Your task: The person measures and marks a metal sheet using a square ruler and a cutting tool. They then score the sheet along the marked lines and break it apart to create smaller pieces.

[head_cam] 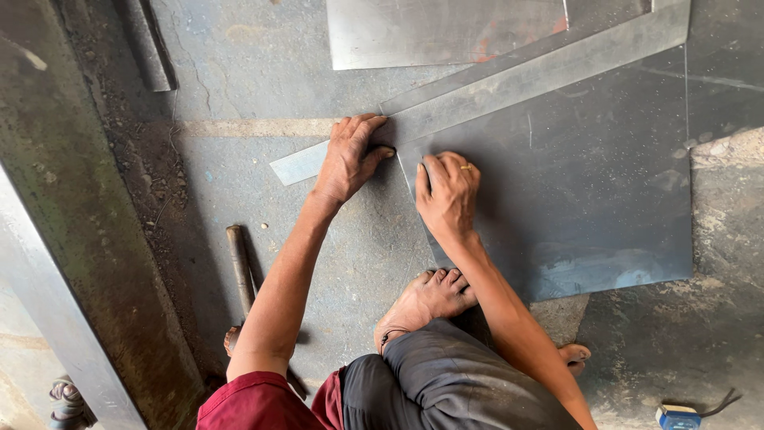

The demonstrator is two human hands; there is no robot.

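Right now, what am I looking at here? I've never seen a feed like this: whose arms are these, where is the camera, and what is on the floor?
This is a single camera worn on a person's head, looking down at their own bare arms. The person squats on a concrete floor. The left hand presses flat on a long metal strip that lies across a dark metal sheet. The right hand rests on the sheet's corner edge just below the strip; whether it holds a small tool, I cannot tell. A bare foot stands on the floor at the sheet's near edge. A rod-like tool lies at left.
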